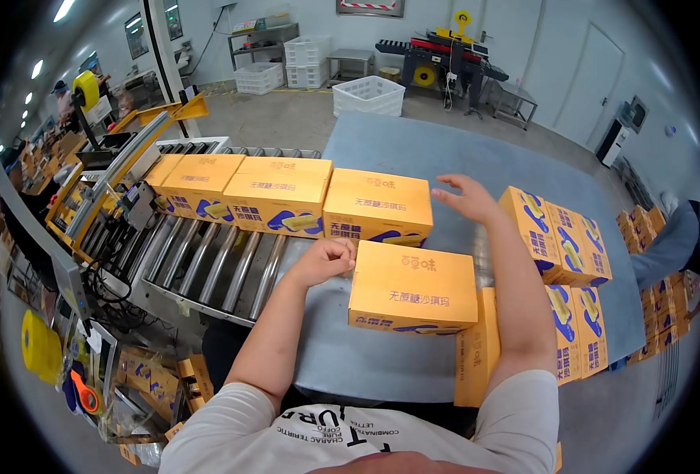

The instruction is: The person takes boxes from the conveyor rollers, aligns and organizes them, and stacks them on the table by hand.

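Observation:
My left hand (pixel 324 261) has its fingers curled at the left edge of a yellow box (pixel 413 286) near the table's front; whether the fingertips grip it is hard to see. Beyond that box, another yellow box (pixel 378 204) lies at the end of a row. My right hand (pixel 462 195) is off its right side, fingers spread, with nothing in it. The row continues left with more yellow boxes (pixel 279 192) on the metal rollers (pixel 222 268). Several yellow boxes (pixel 557 233) stand on the right, and one (pixel 477 347) stands beneath my right forearm.
The blue-grey table (pixel 350 359) adjoins the roller conveyor. A taping machine frame (pixel 101 189) crosses the conveyor at left. Yellow tape rolls (pixel 40 347) and orange-handled scissors (pixel 86 393) are at lower left. A person's sleeve (pixel 666 245) reaches in at right.

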Demonstrator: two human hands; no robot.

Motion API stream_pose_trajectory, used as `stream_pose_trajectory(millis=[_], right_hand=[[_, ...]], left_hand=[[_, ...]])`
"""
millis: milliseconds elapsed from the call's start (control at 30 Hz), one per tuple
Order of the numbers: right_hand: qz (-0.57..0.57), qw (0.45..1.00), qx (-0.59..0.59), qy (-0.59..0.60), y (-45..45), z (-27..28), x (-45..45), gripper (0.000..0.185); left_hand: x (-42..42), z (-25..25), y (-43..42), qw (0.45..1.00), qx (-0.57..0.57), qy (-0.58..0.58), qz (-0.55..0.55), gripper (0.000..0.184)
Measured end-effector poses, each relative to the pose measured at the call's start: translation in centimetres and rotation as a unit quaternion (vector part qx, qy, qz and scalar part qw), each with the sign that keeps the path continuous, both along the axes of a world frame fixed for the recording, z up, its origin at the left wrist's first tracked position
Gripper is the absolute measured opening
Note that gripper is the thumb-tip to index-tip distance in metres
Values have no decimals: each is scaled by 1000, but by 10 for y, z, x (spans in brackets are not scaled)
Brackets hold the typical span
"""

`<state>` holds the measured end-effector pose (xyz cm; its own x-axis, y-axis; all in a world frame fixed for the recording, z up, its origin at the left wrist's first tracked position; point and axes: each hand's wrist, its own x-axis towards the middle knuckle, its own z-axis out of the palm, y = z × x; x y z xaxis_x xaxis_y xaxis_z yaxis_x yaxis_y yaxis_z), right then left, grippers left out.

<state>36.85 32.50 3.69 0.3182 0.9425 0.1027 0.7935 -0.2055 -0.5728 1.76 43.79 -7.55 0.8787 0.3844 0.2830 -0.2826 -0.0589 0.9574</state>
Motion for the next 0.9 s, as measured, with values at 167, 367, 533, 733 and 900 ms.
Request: stream_pose_trajectory(millis=[167, 367, 533, 733, 900], right_hand=[[23, 999, 21, 8, 8, -30, 22, 85], [-37, 983, -142, -110, -3, -3, -7, 99], [106, 971, -77, -201, -5, -11, -29, 113], [31, 961, -38, -273, -6, -7, -41, 106], [-118, 934, -137, -307, 15, -6, -62, 65]], left_hand=[[-1, -1, 2, 1000, -13, 4, -1, 29], [0, -10, 8, 979, -182, -49, -77, 14], [-3, -7, 7, 984, -154, -6, -89, 26], [-8, -6, 13, 988, -114, 88, -49, 25], [-2, -16, 14, 992, -102, 53, -53, 17]])
